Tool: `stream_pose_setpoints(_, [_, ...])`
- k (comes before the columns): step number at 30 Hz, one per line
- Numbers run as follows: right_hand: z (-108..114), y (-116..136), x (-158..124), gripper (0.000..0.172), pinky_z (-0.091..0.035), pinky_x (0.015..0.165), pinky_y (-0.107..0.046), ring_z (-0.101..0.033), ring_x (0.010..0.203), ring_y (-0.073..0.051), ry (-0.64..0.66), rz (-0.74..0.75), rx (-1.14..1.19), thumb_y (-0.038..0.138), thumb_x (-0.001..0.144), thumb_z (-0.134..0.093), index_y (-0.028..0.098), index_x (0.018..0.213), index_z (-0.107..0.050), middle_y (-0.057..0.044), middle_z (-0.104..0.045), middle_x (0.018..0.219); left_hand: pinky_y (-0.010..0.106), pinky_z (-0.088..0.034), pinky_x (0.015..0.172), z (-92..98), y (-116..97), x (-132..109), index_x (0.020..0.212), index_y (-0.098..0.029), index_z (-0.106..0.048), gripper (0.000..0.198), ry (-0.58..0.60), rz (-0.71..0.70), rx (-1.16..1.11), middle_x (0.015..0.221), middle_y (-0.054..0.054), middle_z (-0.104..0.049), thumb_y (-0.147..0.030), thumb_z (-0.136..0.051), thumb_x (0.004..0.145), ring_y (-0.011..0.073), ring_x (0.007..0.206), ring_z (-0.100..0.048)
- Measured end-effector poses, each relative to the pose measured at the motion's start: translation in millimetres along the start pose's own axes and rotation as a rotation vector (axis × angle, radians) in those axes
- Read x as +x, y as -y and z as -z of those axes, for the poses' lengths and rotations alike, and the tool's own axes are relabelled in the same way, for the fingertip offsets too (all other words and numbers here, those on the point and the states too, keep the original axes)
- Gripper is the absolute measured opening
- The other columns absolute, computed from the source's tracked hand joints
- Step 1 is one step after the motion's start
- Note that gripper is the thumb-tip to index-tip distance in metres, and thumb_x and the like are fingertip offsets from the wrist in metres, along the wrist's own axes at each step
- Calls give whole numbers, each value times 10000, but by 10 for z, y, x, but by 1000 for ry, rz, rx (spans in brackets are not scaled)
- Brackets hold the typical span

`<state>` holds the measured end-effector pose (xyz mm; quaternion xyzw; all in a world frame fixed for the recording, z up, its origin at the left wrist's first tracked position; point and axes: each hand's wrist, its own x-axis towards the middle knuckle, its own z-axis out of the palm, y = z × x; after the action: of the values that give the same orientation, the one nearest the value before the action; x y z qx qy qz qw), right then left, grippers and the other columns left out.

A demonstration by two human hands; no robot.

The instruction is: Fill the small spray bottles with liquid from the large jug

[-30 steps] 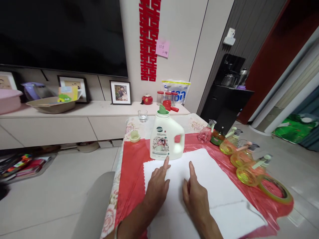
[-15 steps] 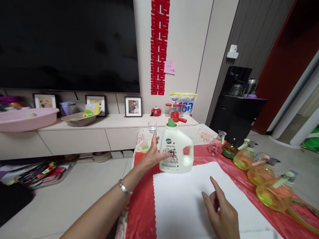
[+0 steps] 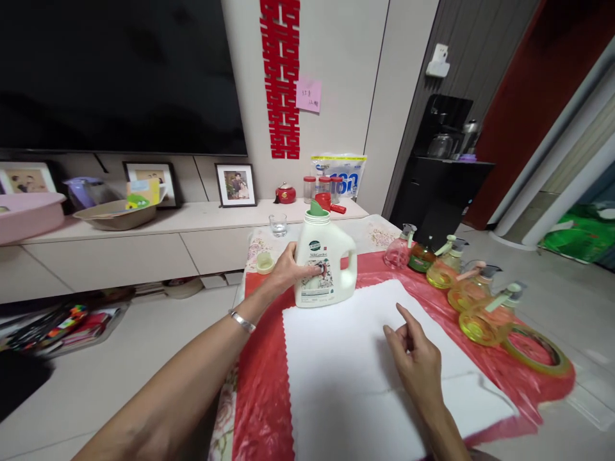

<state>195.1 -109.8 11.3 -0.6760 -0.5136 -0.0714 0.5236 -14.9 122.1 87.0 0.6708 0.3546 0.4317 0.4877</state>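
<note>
A pale green-white detergent jug (image 3: 330,246) stands upright at the far edge of a white cloth (image 3: 346,365), its mouth uncapped and showing a green spout. My left hand (image 3: 287,267) grips the jug's left side, thumb across the printed label and fingers hidden behind. Over the cloth, my right hand (image 3: 416,352) holds nothing; its index finger points forward and the thumb is apart. A pale cap (image 3: 264,262) lies left of the jug, near my left wrist.
Red plastic sheeting (image 3: 262,390) covers the table under the cloth. Along the right stand several clear pump bottles (image 3: 483,323) and a green-brown bottle (image 3: 421,257), with a tape roll (image 3: 560,363) nearer. A small glass (image 3: 277,225) sits behind the cap. A low cabinet (image 3: 158,221) runs behind.
My left hand has closed from an open reach onto the jug's left side. My right hand stays over the cloth. The camera view has shifted, moving the scene left and up.
</note>
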Motion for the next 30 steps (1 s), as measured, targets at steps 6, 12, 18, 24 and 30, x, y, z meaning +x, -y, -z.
stream_pose_setpoints(6, [32,1,35,498,-429,552,-227,-435,515,-91,-9,-130,89,423,901,-629,122,1297,-630,71,-489,639,404,-550,875,-152,-246,-172,1104,-198,-552,730,-5,-66,90,1013,27,-722,-394,-951,525,257,959,-692])
stream_pose_setpoints(12, [43,-22,48,516,-411,550,-244,-427,526,-94,-17,-239,180,455,860,-665,131,1262,-655,67,-487,641,377,-561,853,-353,-279,-438,1121,-217,-545,718,108,-42,-10,1051,23,-731,-359,-949,545,267,1002,-692])
stream_pose_setpoints(18, [40,-77,26,504,-404,555,-250,-433,553,-96,-72,-319,280,475,864,-681,142,1242,-655,56,-485,670,381,-569,886,-500,-38,-654,1228,-236,-504,805,176,-6,-176,1121,37,-733,-381,-941,567,278,1054,-699])
stream_pose_setpoints(24, [48,-32,35,425,-390,493,-251,-448,523,-104,-57,-335,424,488,879,-672,143,1126,-681,40,-489,637,412,-564,933,-644,235,-831,1318,-223,-402,913,77,12,-333,1245,101,-664,-452,-910,595,293,1111,-684])
stream_pose_setpoints(30, [314,692,125,220,-393,472,-247,-465,506,-108,90,-218,735,370,959,-590,237,1089,-708,34,-449,593,446,-554,976,-737,544,-961,1395,-223,-326,1082,40,27,-406,1359,152,-595,-529,-921,545,327,1199,-643])
